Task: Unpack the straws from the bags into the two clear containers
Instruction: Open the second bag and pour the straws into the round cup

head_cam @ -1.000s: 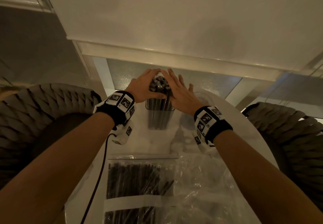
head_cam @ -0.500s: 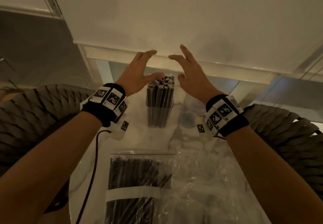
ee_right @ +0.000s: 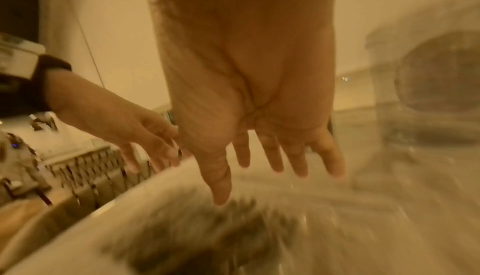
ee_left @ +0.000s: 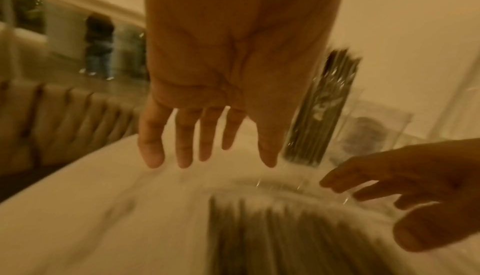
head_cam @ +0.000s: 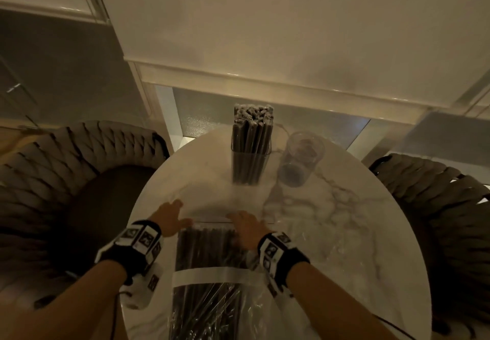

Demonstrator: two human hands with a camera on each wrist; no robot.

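Straws, dark and thin, fill the tall clear container (head_cam: 250, 166) that we see standing upright near the far edge of the round white marble table (head_cam: 331, 233), their tops reaching well above its rim. Just beside it, toward the table's right edge, stands a second, shorter clear round container (head_cam: 301, 159); its contents we cannot make out. More dark straws lie packed in a clear plastic zip bag (head_cam: 209, 276) with a white band across it, stretched from the near edge toward the middle of the table. Crumpled clear plastic (head_cam: 258, 310) lies against that bag on its right side. We find our left hand (head_cam: 169, 219) at the bag's far left corner and our right hand (head_cam: 245, 227) at its far right corner, both with fingers straight and spread, gripping nothing; the wrist views are too blurred to tell whether the fingertips touch the plastic. Woven dark chairs (head_cam: 66, 170) flank the table on both sides.
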